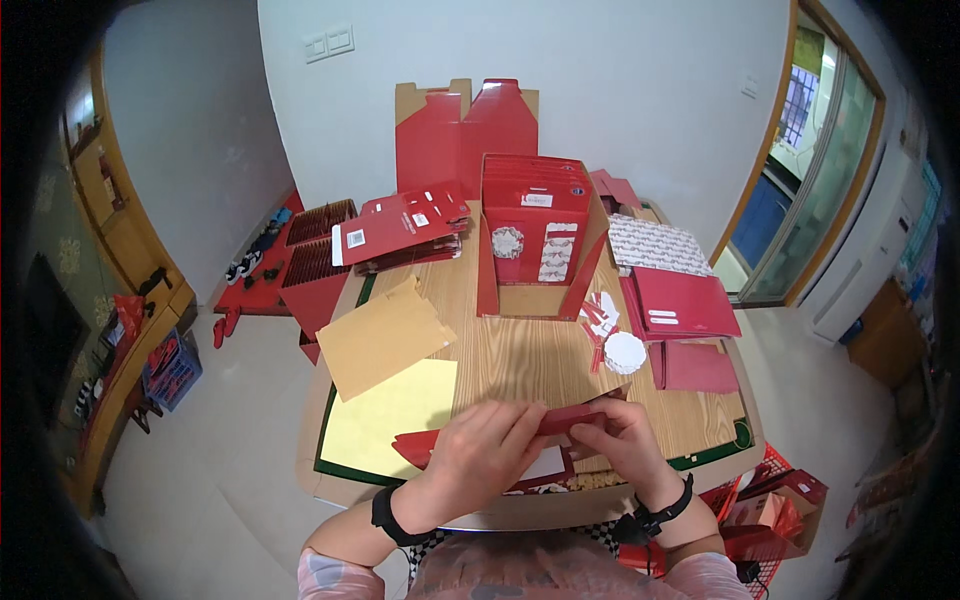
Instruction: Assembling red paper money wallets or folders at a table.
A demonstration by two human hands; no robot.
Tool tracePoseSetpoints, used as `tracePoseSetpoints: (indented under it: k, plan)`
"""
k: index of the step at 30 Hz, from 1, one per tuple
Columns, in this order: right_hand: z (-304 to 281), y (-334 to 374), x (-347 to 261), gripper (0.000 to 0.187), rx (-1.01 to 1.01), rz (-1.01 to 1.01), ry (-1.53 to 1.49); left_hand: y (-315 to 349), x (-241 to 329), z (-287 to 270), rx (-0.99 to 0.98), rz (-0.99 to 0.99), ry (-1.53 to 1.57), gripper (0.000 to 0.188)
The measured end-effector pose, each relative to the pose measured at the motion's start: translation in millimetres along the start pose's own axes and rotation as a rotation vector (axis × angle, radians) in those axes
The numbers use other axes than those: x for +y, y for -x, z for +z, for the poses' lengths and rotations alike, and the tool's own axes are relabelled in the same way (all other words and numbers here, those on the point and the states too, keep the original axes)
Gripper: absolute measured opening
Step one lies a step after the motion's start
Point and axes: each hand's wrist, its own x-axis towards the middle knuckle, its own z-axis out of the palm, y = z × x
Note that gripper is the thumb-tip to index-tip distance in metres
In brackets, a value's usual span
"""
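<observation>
Close to the table's near edge, my left hand (485,450) is closed around a red folded cardboard piece (565,418), whose red end sticks out on the left past my knuckles. My right hand (622,440) pinches the same piece at its right end, thumb on the near side. Part of the cardboard is hidden behind my fingers. Below my hands, a white and red panel (548,464) shows; I cannot tell whether it belongs to the held piece. To the left lie a pale yellow sheet (400,410) and a tan board (388,335).
An open red box (492,290) holding upright red packages stands mid-table. Red folders (405,225) pile up behind left. White round labels (625,353) and red strips lie right, beside red card stacks (685,305) and a patterned stack (660,245). A red basket (770,470) stands lower right.
</observation>
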Motion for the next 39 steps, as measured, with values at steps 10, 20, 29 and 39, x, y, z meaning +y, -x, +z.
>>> tracePoseSetpoints:
  k: [10, 20, 29, 39]
  plan:
    - [2.1, 2.0, -10.6, 0.015, 0.063, 0.012, -0.104, 6.0, -5.3, -0.1, 0.059, 0.009, -0.104, 0.054]
    - [-1.4, 8.6, -34.7, 0.047, 0.387, -0.825, 0.987, 1.6, -8.1, -10.2, 0.042, -0.066, -0.011, 0.051]
    - [2.1, -2.8, -41.1, 0.049, 0.069, -0.866, 1.301, -0.5, 2.0, -15.9, 0.001, -0.003, -0.054, 0.053]
    - [11.0, -3.3, -43.8, 0.042, 0.022, -0.854, 1.29, 3.0, -0.6, -19.9, -0.016, -0.055, 0.042, 0.049]
